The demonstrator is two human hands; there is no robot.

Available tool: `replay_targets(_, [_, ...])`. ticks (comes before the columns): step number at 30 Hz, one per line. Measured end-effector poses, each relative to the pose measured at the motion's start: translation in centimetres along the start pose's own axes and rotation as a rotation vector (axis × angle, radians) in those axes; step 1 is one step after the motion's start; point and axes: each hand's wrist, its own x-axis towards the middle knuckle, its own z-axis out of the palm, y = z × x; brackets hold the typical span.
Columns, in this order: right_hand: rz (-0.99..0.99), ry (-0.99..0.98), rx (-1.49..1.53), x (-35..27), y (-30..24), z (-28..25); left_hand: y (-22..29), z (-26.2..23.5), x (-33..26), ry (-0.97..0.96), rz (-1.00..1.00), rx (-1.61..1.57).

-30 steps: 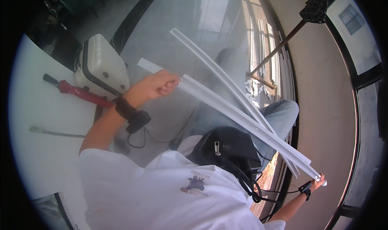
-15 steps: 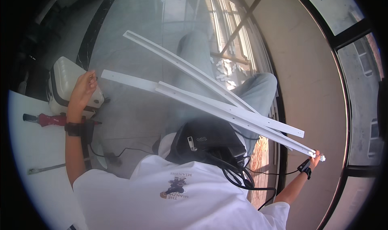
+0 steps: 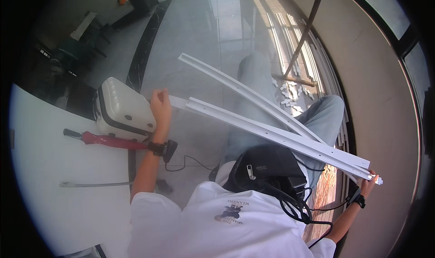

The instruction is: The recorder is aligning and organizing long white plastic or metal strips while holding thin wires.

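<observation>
My left hand (image 3: 160,107) is closed at the left end of a flat white strip (image 3: 178,102), its fingertips partly hiding that end. The strip runs beneath a long white channel (image 3: 253,127) and shows again along the channel's far side. On the right, my right hand (image 3: 368,185) grips the channel's end, where a small white fitting (image 3: 379,181) pokes out past my fingers. A second white channel (image 3: 244,90) lies at a slant across my legs, its right part passing under the others. All these long pieces rest over my lap.
A black bag (image 3: 267,167) with cables sits against my waist. At left stand a cream case (image 3: 124,108) and a red folded umbrella (image 3: 111,140). Beyond my right knee, small white fittings (image 3: 292,94), long white strips (image 3: 312,54) and a long-handled T-shaped tool (image 3: 301,42) lie by the wall.
My left hand has moved from apart from the strip's left end to closed at it. The right hand stays at the channel's end. The whole view has shifted.
</observation>
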Motion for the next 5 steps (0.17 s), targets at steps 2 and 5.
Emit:
replay_targets(2, [0.094,-0.016,0.215,0.6,-0.4,2.4,-0.8,-1.8,-0.7,-0.082,-0.104,0.053])
replay_targets(5, [0.012,-0.06,0.084,1.4,2.1,0.0,-1.5,-2.2,-1.0,-0.391,-0.373,-0.032])
